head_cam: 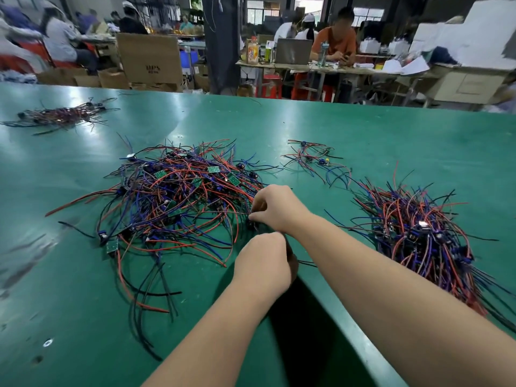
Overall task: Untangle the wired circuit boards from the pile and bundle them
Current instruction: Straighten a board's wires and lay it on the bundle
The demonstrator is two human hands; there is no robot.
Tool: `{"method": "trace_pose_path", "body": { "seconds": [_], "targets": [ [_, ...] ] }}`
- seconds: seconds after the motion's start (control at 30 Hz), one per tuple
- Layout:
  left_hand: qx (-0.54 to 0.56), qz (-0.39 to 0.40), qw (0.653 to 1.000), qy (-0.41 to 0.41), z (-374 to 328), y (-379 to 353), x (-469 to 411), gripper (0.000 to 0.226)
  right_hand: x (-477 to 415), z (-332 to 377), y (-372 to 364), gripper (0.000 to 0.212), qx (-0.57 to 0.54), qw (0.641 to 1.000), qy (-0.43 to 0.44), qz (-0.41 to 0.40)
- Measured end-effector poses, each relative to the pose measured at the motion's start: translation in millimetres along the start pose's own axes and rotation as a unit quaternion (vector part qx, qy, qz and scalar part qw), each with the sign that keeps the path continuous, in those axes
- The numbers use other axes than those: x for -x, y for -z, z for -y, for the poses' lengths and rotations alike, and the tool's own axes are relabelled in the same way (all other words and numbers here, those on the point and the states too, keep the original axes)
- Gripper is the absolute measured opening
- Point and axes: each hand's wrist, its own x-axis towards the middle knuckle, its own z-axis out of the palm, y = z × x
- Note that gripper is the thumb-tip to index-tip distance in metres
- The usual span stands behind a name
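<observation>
Flanking the tangled pile [178, 196], a bundle [418, 236] lies toward the bench [363, 129] right edge; right hand [275, 208] pinches wires [237, 212], left hand [265, 258] curls round dark wires [307, 264].

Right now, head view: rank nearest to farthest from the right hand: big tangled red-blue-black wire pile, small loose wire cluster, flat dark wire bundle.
1. Big tangled wire pile: touching right hand, leftward.
2. Small loose wire cluster: beyond, slightly right.
3. Flat dark wire bundle: far left.
</observation>
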Motion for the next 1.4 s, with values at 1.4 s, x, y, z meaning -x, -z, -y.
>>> {"method": "trace_pose_path", "body": {
  "seconds": [1.4],
  "targets": [
    [0.567,-0.009,0.82,0.081,-18,22,-6,0.019,64,-39,120,0.012,-0.261,0.909,-0.044,-0.321]
  ]
}}
